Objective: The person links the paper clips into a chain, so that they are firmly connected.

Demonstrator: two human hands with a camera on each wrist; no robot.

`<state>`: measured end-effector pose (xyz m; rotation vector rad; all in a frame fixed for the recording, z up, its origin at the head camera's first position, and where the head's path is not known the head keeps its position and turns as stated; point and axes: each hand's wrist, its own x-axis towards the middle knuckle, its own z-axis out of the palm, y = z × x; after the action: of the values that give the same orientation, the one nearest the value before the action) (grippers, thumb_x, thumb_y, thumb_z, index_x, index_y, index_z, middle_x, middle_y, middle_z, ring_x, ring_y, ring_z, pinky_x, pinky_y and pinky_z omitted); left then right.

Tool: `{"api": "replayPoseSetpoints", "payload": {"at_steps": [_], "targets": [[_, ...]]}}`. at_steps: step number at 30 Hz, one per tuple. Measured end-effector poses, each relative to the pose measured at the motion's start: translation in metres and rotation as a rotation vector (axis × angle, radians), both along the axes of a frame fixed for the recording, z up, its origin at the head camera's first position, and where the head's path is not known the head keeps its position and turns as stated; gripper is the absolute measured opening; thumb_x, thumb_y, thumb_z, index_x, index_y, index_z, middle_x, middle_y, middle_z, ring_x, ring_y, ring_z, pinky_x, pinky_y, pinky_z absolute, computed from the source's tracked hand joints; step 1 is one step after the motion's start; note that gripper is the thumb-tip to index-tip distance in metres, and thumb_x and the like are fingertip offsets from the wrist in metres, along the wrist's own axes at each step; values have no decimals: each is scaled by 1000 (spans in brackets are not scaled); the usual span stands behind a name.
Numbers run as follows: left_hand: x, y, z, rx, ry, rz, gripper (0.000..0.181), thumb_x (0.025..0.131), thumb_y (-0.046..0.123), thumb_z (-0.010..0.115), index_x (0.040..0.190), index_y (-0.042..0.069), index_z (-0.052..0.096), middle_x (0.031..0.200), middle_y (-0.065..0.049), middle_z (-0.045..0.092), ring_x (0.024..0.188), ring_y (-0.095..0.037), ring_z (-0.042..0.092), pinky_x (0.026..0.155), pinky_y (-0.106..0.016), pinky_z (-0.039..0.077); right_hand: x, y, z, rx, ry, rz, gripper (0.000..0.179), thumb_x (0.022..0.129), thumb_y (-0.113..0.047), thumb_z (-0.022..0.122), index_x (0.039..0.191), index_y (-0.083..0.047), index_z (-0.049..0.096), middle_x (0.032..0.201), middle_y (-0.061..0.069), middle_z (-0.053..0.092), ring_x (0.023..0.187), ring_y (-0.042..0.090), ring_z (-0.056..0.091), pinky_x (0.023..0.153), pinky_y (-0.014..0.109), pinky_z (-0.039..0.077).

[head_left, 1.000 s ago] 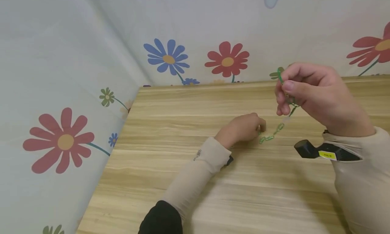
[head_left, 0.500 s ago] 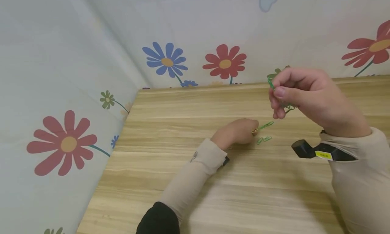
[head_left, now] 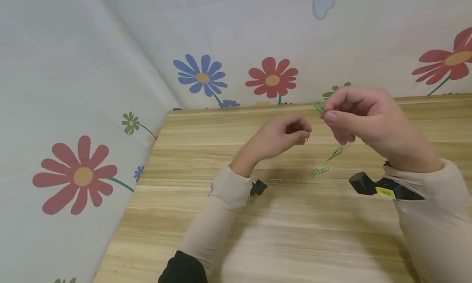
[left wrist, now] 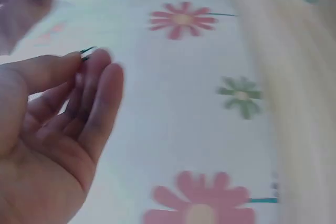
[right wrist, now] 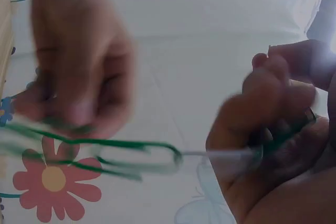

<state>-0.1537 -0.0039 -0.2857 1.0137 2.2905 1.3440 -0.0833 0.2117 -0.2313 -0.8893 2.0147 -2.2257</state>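
In the head view my right hand [head_left: 365,121] pinches a green paper clip [head_left: 319,107] between thumb and index finger. Below its curled fingers hangs a short chain of paper clips [head_left: 336,152]; the right wrist view shows green links joined to a whitish clip [right wrist: 231,154] that runs into the palm. Facing it from the left, my left hand [head_left: 274,137] is raised over the table. Its thumb and fingertips pinch a small paper clip [head_left: 307,136], mostly covered by the fingers and seen as a dark wire tip [left wrist: 87,52] in the left wrist view.
On the wooden table [head_left: 295,234] lie green paper clips [head_left: 319,171] beneath the hands and a white paper clip [head_left: 275,180] near the left wrist. A flower-printed sheet [head_left: 236,41] rises behind the table and along its left side.
My left hand has lifted from the tabletop with a small clip and turned its thumb side up. My right hand has shifted slightly left and down, its chain hanging lower than half a second ago.
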Motion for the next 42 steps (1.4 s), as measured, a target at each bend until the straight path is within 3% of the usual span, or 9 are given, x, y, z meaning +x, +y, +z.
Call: {"api": "replayPoseSetpoints", "payload": {"at_steps": [3, 7, 12, 18, 23, 31, 37, 42], "targets": [[11, -7, 17, 250, 27, 17, 9, 98, 4, 64, 106, 0, 65, 91, -7, 64, 82, -19, 63, 75, -30, 55, 3, -5, 1, 39, -7, -85, 6, 93, 12, 61, 97, 10, 65, 60, 9, 44, 49, 21, 37, 42, 33, 27], [24, -14, 33, 550, 127, 7, 9, 94, -8, 61, 102, -9, 59, 88, -15, 62, 78, -25, 64, 72, -36, 55, 5, -11, 2, 159, 40, -154, 3, 93, 6, 65, 95, 5, 67, 60, 5, 42, 46, 18, 30, 39, 32, 21], [34, -17, 43, 704, 224, 15, 9, 91, -15, 59, 100, -14, 57, 89, -19, 62, 78, -25, 67, 75, -41, 58, 8, -15, 2, 286, 122, -165, 5, 94, 2, 65, 92, -2, 67, 60, 3, 44, 44, 17, 30, 38, 32, 23], [38, -16, 45, 763, 243, 17, 11, 88, -22, 59, 98, -17, 59, 88, -23, 65, 79, -24, 70, 75, -46, 60, 10, -18, 1, 312, 143, -183, 9, 94, 2, 65, 90, -6, 68, 59, 2, 41, 45, 17, 30, 39, 31, 23], [39, -14, 44, 769, 274, 35, 10, 88, -19, 60, 97, -16, 59, 87, -23, 66, 77, -33, 68, 71, -44, 60, 12, -23, 1, 335, 148, -207, 11, 96, 0, 64, 89, -8, 68, 58, 3, 38, 43, 17, 29, 39, 32, 24], [42, -9, 39, 741, 352, 69, 7, 90, -9, 60, 96, -10, 60, 84, -15, 62, 73, -27, 62, 64, -33, 56, 15, -35, 1, 367, 129, -280, 20, 97, -4, 61, 80, -13, 67, 57, 3, 35, 46, 18, 29, 41, 33, 24], [41, -8, 35, 735, 365, 63, 8, 92, -8, 56, 99, -9, 57, 88, -15, 56, 71, -28, 58, 64, -35, 57, 14, -41, -1, 339, 127, -239, 24, 95, 0, 58, 75, -13, 64, 57, 3, 33, 46, 19, 28, 42, 33, 24], [41, -9, 35, 726, 319, 36, 8, 93, -9, 56, 101, -10, 56, 90, -19, 55, 72, -31, 57, 64, -40, 59, 15, -39, -1, 283, 51, -190, 22, 97, 1, 55, 79, -9, 65, 53, 4, 29, 43, 21, 25, 39, 34, 22]]}}
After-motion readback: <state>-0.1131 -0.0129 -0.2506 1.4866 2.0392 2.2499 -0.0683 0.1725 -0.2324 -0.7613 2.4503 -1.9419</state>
